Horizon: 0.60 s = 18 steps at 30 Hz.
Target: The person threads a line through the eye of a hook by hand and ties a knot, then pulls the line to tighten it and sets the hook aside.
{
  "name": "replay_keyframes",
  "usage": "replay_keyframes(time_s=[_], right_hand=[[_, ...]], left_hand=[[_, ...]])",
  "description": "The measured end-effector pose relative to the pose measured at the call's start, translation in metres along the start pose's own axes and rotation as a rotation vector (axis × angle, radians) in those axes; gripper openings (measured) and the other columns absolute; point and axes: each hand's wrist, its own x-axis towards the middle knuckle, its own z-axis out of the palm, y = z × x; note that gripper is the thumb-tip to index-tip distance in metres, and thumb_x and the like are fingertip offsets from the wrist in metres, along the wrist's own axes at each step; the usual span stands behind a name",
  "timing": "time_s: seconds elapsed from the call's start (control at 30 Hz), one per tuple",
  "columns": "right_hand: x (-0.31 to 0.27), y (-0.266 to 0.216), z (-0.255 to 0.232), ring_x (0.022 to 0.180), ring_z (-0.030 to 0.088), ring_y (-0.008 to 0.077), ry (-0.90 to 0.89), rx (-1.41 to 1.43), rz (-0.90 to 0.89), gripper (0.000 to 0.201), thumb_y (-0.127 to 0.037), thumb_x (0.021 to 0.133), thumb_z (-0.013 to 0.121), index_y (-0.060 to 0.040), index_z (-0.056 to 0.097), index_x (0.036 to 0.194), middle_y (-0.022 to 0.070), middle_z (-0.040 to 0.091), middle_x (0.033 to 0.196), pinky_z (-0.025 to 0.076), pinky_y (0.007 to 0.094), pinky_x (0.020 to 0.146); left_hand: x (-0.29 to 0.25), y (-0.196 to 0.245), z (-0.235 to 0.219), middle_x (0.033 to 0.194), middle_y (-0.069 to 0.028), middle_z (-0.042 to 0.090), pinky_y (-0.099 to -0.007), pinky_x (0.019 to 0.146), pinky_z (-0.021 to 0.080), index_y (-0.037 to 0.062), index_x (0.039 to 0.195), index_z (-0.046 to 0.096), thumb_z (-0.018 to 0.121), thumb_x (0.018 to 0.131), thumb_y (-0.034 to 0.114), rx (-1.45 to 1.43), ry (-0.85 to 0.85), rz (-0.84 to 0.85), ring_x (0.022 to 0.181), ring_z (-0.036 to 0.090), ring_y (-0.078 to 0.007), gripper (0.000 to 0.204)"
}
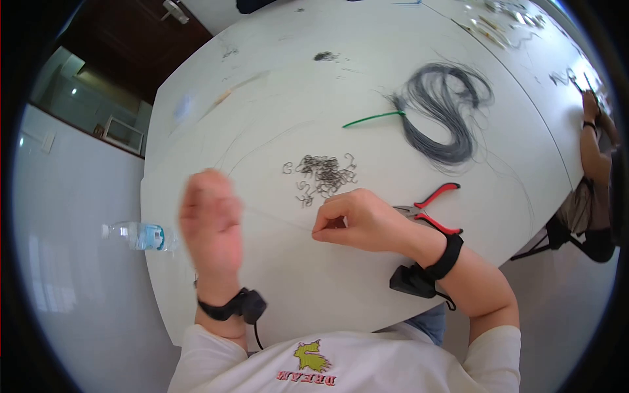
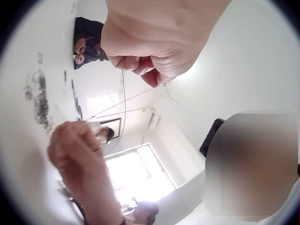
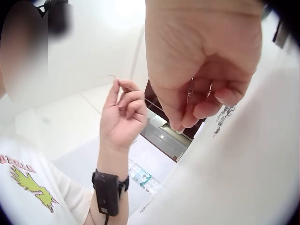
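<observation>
A thin steel wire (image 1: 275,216) runs taut between both hands above the white table (image 1: 275,288). My left hand (image 1: 208,203) is lifted and blurred; in the right wrist view it (image 3: 123,93) pinches the wire's end. In the left wrist view its curled fingers (image 2: 150,70) hold the wire (image 2: 124,93). My right hand (image 1: 322,226) rests on the table and pinches the same wire with curled fingers (image 3: 187,117). Just beyond the right hand lies a pile of small wire hooks (image 1: 321,173).
Red-handled pliers (image 1: 434,208) lie beside my right wrist. A grey wire bundle (image 1: 445,111) with a green tie (image 1: 373,118) is at the far right. A water bottle (image 1: 141,236) sits at the table's left edge. Another person (image 1: 593,170) sits at the right.
</observation>
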Motion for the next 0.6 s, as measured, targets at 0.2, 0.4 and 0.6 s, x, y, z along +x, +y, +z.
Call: replay_keyframes(time_s=[0.2, 0.4, 0.6], right_hand=[[-0.001, -0.009, -0.006, 0.063, 0.059, 0.0131, -0.109, -0.003, 0.022, 0.014, -0.019, 0.084, 0.073, -0.0047, 0.072, 0.083, 0.0039, 0.067, 0.075, 0.046, 0.0282, 0.059], [-0.002, 0.003, -0.009, 0.064, 0.058, 0.0136, 0.035, -0.03, -0.215, 0.02, -0.014, 0.089, 0.064, -0.0043, 0.068, 0.106, 0.0062, 0.068, 0.089, 0.048, 0.0291, 0.061], [-0.002, -0.013, -0.018, 0.068, 0.06, 0.0093, 0.037, 0.235, 0.132, 0.022, -0.012, 0.093, 0.054, 0.0011, 0.064, 0.108, 0.0049, 0.068, 0.09, 0.047, 0.0243, 0.06]], left_hand=[[-0.013, 0.05, -0.026, 0.089, 0.0007, 0.042, -0.021, 0.051, 0.025, 0.0067, 0.092, 0.047, 0.06, 0.096, 0.01, -0.193, -0.14, 0.249, 0.06, 0.028, -0.0065, 0.015], [-0.022, -0.006, 0.021, 0.088, -0.0039, 0.061, -0.0185, 0.052, 0.034, 0.0031, 0.088, 0.063, 0.068, 0.085, -0.001, 0.785, -0.257, 0.131, 0.063, 0.046, -0.0045, 0.007], [-0.029, -0.035, 0.018, 0.081, 0.0002, 0.064, -0.0221, 0.047, 0.032, 0.0049, 0.09, 0.065, 0.07, 0.084, 0.0, 0.996, -0.306, -0.021, 0.051, 0.038, -0.0053, 0.01]])
